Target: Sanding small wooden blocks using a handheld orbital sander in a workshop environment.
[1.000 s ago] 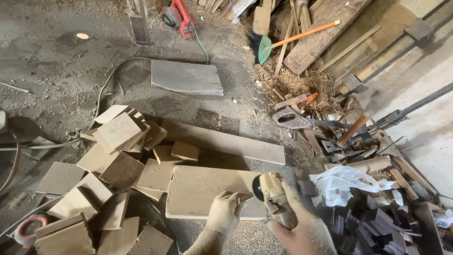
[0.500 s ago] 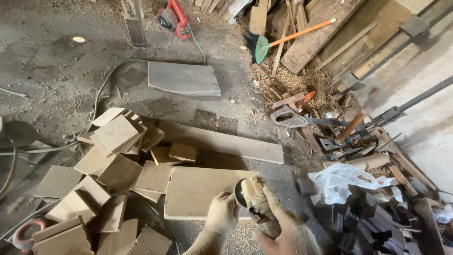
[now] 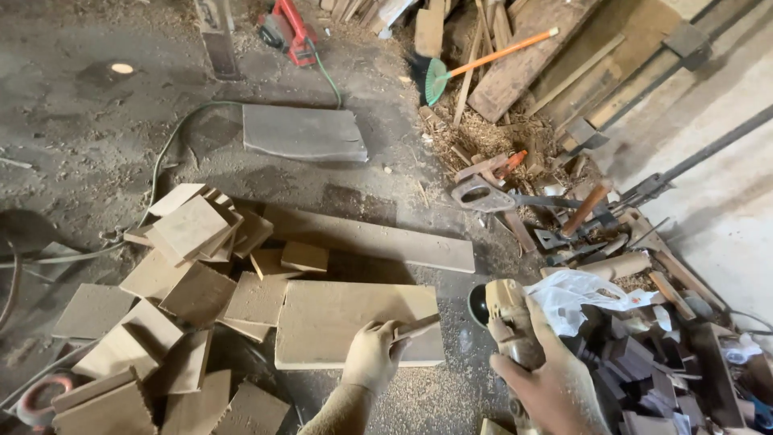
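My left hand (image 3: 372, 354), in a dusty glove, rests on the near edge of a flat rectangular wooden board (image 3: 338, 318) lying on the floor, and it pinches a thin flat stick-like piece (image 3: 417, 327) that points right. My right hand (image 3: 555, 391), also gloved, grips a dust-coated angle grinder (image 3: 506, 321) by its body. The grinder's dark disc end (image 3: 478, 304) hangs just past the board's right edge, above the sawdust-covered floor.
Several square wood offcuts (image 3: 193, 266) lie piled at the left. A long plank (image 3: 378, 240) lies behind the board. Hammers, a saw handle and scrap (image 3: 555, 217) clutter the right, with a white plastic bag (image 3: 584, 294). A green cable (image 3: 165, 161) crosses the floor.
The grinder in my right hand has moved right, from over the board to just beyond its right edge. My left hand has stayed at the board's near edge.
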